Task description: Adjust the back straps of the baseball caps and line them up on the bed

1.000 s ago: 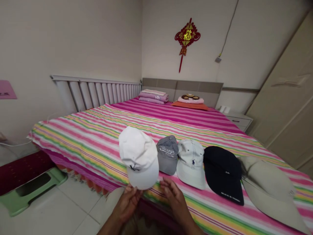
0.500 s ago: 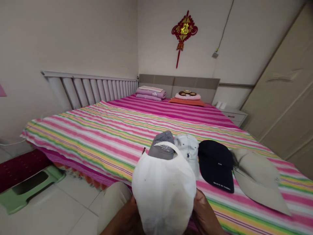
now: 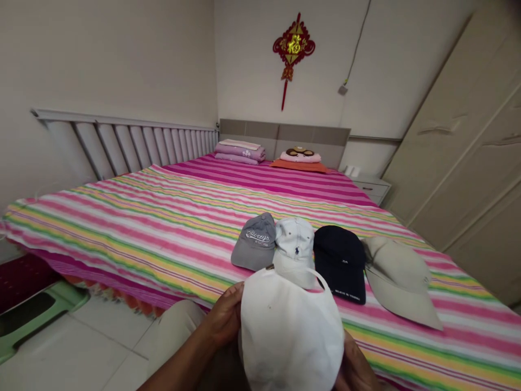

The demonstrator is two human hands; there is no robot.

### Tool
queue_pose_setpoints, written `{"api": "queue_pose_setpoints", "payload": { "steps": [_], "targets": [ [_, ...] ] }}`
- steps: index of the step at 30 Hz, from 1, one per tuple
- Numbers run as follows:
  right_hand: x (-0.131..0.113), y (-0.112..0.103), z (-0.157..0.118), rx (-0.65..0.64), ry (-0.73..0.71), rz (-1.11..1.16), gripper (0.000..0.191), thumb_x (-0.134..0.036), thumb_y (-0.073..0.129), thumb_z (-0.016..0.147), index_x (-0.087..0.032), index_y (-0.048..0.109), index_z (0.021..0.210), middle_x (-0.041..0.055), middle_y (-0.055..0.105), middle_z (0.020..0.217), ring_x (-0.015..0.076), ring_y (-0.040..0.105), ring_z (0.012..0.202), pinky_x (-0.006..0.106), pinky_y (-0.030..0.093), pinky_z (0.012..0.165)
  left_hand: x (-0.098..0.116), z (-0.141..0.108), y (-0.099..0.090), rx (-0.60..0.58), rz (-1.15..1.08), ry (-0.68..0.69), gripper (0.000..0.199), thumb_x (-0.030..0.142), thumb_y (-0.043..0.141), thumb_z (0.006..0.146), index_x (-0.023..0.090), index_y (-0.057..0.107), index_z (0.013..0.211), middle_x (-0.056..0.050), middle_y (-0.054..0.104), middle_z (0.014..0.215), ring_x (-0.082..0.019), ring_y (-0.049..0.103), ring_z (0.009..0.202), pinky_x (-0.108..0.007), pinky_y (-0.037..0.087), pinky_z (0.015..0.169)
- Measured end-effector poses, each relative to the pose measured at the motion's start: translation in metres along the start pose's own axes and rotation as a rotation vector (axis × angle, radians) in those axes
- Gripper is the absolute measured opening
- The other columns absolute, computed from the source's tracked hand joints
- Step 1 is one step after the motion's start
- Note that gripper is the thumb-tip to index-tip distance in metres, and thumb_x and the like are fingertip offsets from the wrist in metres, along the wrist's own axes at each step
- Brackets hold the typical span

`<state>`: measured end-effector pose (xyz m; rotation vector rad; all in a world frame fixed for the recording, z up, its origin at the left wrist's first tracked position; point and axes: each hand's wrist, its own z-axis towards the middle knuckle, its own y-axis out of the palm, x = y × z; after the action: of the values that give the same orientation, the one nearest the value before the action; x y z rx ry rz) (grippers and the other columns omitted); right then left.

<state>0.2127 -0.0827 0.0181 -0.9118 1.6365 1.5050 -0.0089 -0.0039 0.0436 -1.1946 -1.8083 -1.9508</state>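
A white cap [image 3: 291,331] is held up at the bottom centre, its back strap and opening at the top. My left hand [image 3: 228,315] grips its left side, fingers partly behind it. On the right side my right hand [image 3: 355,361] holds it, the fingers mostly hidden. Beyond it on the striped bed lie a grey cap [image 3: 255,247], a pale cap with a small dark logo [image 3: 293,241], a black cap [image 3: 342,260] and a beige cap [image 3: 401,277], side by side. The held cap overlaps the pale cap's brim in view.
The bed [image 3: 134,217] carries folded purple bedding [image 3: 240,152] and a pink folded item [image 3: 301,156] near the headboard [image 3: 252,129]. A green stool [image 3: 40,315] stands at the lower left. A nightstand [image 3: 370,190] is at the right.
The held white cap appears further right and slightly lower, uncovering the grey cap's front. More of my left hand now shows at the cap's left edge. The view has shifted a little to the right.
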Motion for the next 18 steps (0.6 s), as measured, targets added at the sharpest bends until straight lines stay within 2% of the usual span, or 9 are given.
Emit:
{"api": "queue_pose_setpoints", "payload": {
  "steps": [2, 4, 6, 9, 13, 18],
  "targets": [
    [-0.006, -0.006, 0.004, 0.024, 0.003, 0.089, 0.034, -0.051, 0.064, 0.06, -0.025, 0.067, 0.081, 0.0088, 0.071, 0.077, 0.0302, 0.064, 0.075, 0.041, 0.051, 0.065, -0.002, 0.001, -0.002, -0.004, 0.004, -0.024, 0.016, 0.027, 0.067, 0.065, 0.013, 0.064, 0.071, -0.004, 0.065, 0.063, -0.016, 0.06, 0.064, -0.028, 0.044, 0.069],
    [-0.014, -0.005, 0.007, 0.003, 0.074, 0.132, 0.034, -0.042, 0.072, 0.054, -0.021, 0.067, 0.08, 0.0092, 0.071, 0.072, 0.0308, 0.064, 0.074, 0.042, 0.05, 0.068, -0.003, 0.001, -0.004, -0.033, 0.014, -0.052, 0.016, 0.028, 0.067, 0.065, 0.013, 0.064, 0.07, -0.004, 0.065, 0.063, -0.015, 0.06, 0.064, -0.027, 0.043, 0.069],
    [-0.024, 0.0, 0.008, -0.044, 0.142, 0.131, 0.037, -0.034, 0.075, 0.05, -0.018, 0.066, 0.082, 0.0099, 0.07, 0.068, 0.0313, 0.065, 0.074, 0.042, 0.049, 0.069, -0.001, 0.0, -0.003, -0.062, 0.025, -0.067, 0.016, 0.028, 0.067, 0.065, 0.013, 0.064, 0.069, -0.004, 0.065, 0.065, -0.015, 0.06, 0.065, -0.026, 0.043, 0.068],
    [-0.033, 0.009, 0.008, -0.066, 0.166, 0.138, 0.03, -0.031, 0.075, 0.051, -0.018, 0.065, 0.076, 0.0087, 0.07, 0.064, 0.0307, 0.065, 0.072, 0.042, 0.049, 0.069, 0.004, 0.0, -0.001, -0.083, 0.046, -0.075, 0.021, 0.03, 0.069, 0.062, 0.011, 0.065, 0.069, -0.005, 0.065, 0.066, -0.015, 0.059, 0.063, -0.025, 0.043, 0.064],
    [-0.031, 0.011, 0.009, -0.072, 0.166, 0.132, 0.023, -0.029, 0.076, 0.052, -0.02, 0.064, 0.069, 0.007, 0.07, 0.065, 0.0286, 0.066, 0.067, 0.041, 0.049, 0.069, 0.012, 0.002, 0.001, -0.167, 0.073, -0.093, 0.034, 0.034, 0.074, 0.054, 0.009, 0.066, 0.075, -0.006, 0.065, 0.064, -0.013, 0.057, 0.057, -0.022, 0.043, 0.057],
    [-0.025, 0.004, 0.008, -0.069, 0.187, 0.101, 0.023, -0.03, 0.074, 0.055, -0.02, 0.066, 0.075, 0.008, 0.071, 0.073, 0.0267, 0.065, 0.065, 0.041, 0.049, 0.067, 0.021, 0.006, 0.005, -0.284, 0.157, -0.14, 0.028, 0.018, 0.073, 0.054, 0.01, 0.064, 0.079, -0.006, 0.067, 0.069, -0.014, 0.059, 0.059, -0.024, 0.044, 0.058]
  ]
}}
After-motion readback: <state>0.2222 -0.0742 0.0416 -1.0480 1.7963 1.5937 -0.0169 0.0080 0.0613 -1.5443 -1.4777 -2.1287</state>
